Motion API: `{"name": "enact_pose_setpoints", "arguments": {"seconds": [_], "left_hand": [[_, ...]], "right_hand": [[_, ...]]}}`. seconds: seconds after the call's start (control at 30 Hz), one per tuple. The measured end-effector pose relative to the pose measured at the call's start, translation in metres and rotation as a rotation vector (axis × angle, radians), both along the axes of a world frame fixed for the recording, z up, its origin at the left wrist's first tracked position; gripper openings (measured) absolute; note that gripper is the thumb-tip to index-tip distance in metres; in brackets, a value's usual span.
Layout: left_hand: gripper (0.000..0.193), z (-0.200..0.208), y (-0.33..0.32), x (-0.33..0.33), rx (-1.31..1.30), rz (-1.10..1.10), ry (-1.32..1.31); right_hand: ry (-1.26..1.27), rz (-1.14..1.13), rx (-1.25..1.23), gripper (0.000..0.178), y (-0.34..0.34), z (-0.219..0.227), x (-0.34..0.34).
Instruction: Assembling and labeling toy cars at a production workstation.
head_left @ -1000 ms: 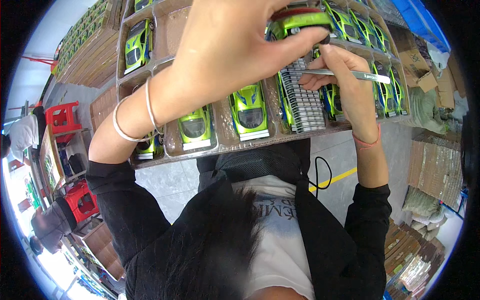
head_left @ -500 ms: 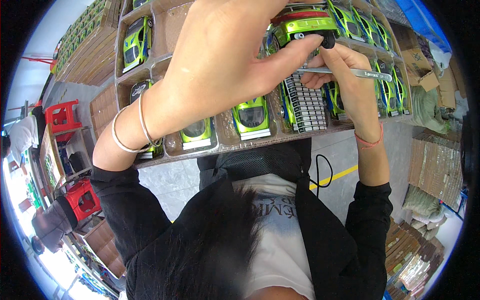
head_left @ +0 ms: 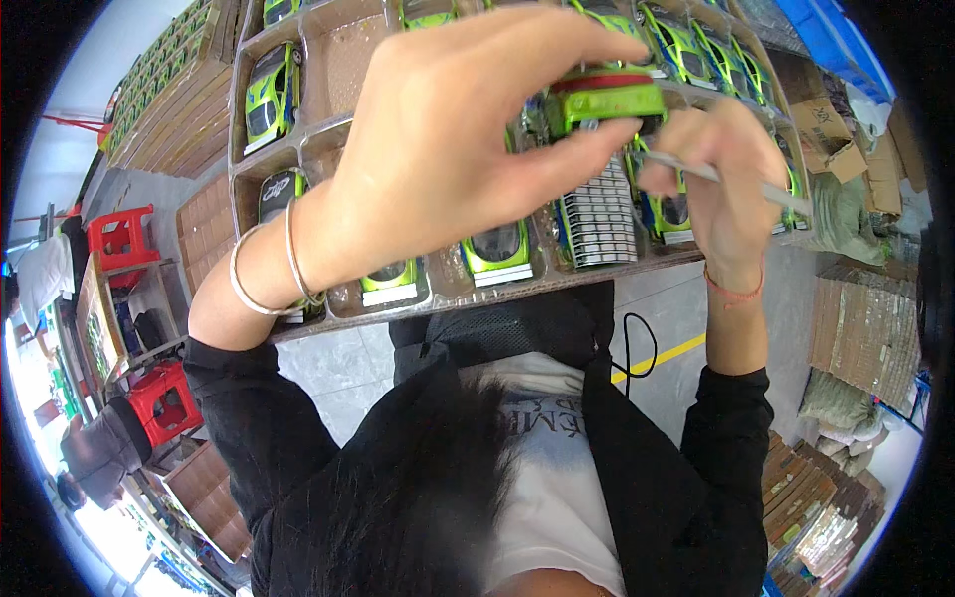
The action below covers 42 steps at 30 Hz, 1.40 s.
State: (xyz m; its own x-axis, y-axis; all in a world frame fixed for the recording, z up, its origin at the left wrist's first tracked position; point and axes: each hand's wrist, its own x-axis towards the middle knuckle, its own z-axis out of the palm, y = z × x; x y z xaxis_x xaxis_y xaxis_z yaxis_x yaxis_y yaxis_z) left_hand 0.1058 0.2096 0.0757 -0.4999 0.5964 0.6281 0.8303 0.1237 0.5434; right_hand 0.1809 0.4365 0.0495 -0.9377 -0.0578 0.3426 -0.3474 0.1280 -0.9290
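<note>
My left hand (head_left: 448, 129) is closed on a green toy car (head_left: 615, 103), gripping it between thumb and fingers above the tray, its red-trimmed end facing me. Just to the right, my right hand (head_left: 726, 174) pinches a pair of metal tweezers (head_left: 696, 171), blurred by motion; the tip lies close to the car's lower edge. Beneath the car, a sheet of small white stickers (head_left: 599, 221) on a dark grid rests over a compartment. The clear-lined, divided tray (head_left: 438, 298) holds several more green toy cars (head_left: 497, 244).
One compartment (head_left: 343, 65) at the upper left holds no car. Stacked trays of cars (head_left: 164, 109), red stools (head_left: 121, 237) and a person in dark clothing (head_left: 104, 448) are at the left. Flattened cardboard (head_left: 863, 333) and an open carton (head_left: 831, 134) stand at the right.
My right hand has drawn away from the car to the right with the tweezers. The held car has shifted slightly down and tilted in my left hand.
</note>
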Motion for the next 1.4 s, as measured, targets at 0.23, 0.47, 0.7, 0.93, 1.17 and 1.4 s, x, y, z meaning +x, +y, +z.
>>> {"name": "enact_pose_setpoints", "arguments": {"seconds": [0.23,0.47,0.7,0.93,1.17,1.4], "left_hand": [[0.045,0.003,-0.002,0.012,-0.075,-0.015,0.062],[0.044,0.000,0.000,0.009,-0.049,-0.047,0.097],[0.044,0.000,0.000,0.009,-0.054,-0.037,0.071],[0.043,0.000,0.000,0.009,-0.050,-0.036,0.084],[0.043,0.001,-0.001,0.010,-0.057,-0.025,0.080],[0.042,0.002,0.001,0.013,-0.056,-0.026,0.069]], "right_hand": [[0.294,0.134,-0.094,0.037,-0.004,0.030,0.012],[0.233,0.079,0.038,0.039,-0.001,0.032,0.009],[0.244,0.064,0.054,0.041,-0.002,0.031,0.007],[0.244,0.041,0.084,0.041,-0.004,0.032,0.009],[0.265,0.033,0.119,0.041,-0.004,0.032,0.009],[0.265,0.022,0.119,0.040,-0.005,0.032,0.010]]}}
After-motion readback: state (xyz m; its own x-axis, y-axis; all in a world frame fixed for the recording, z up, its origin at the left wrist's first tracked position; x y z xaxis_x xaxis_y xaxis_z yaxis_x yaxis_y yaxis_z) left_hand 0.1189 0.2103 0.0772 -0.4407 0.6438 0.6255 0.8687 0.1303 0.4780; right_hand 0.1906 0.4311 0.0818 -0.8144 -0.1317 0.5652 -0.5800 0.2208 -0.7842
